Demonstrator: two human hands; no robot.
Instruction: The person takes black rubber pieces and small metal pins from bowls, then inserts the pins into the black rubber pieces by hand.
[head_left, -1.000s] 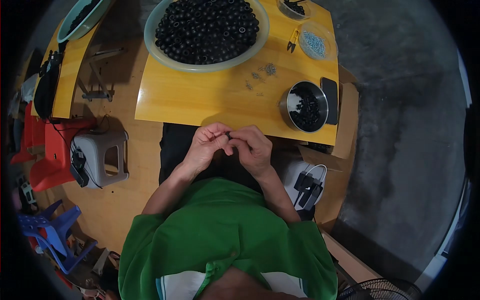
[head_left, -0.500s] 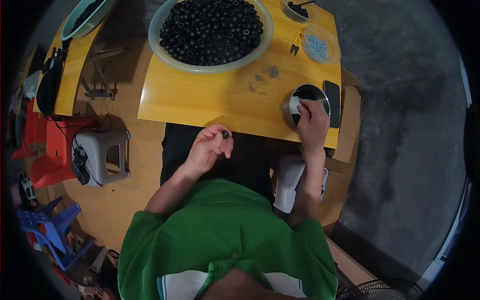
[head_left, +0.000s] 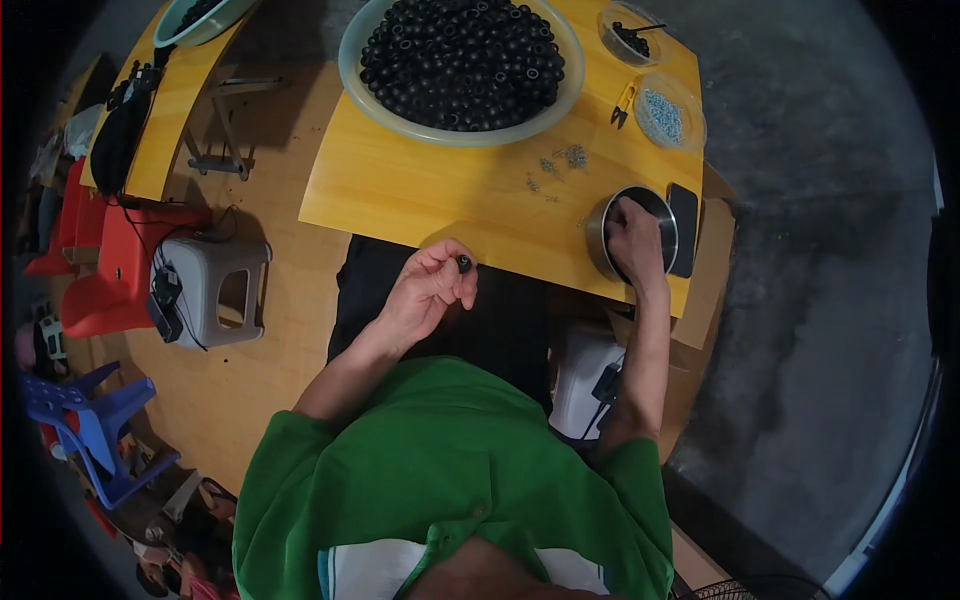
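Observation:
Between the thumb and forefinger of my left hand [head_left: 428, 290] is a small black bead-like piece [head_left: 464, 263], held in front of the table's near edge. My right hand [head_left: 637, 240] reaches into a steel bowl [head_left: 672, 240] at the table's right side. Its fingertips are down inside the bowl and whatever they touch is hidden. Small silvery metal bits [head_left: 576, 156] lie scattered on the yellow table [head_left: 400, 180], left of and beyond the bowl.
A large basin [head_left: 480, 138] of black rings stands at the back. Yellow-handled snips [head_left: 624, 105], a tub of pale blue beads [head_left: 664, 115], a small tub with black pieces [head_left: 632, 40] and a dark phone [head_left: 684, 220] are on the right. A grey stool [head_left: 200, 290] stands left.
My right hand has left my left hand and moved right, into the steel bowl. My left hand keeps the black piece. The whole view has shifted and turned slightly.

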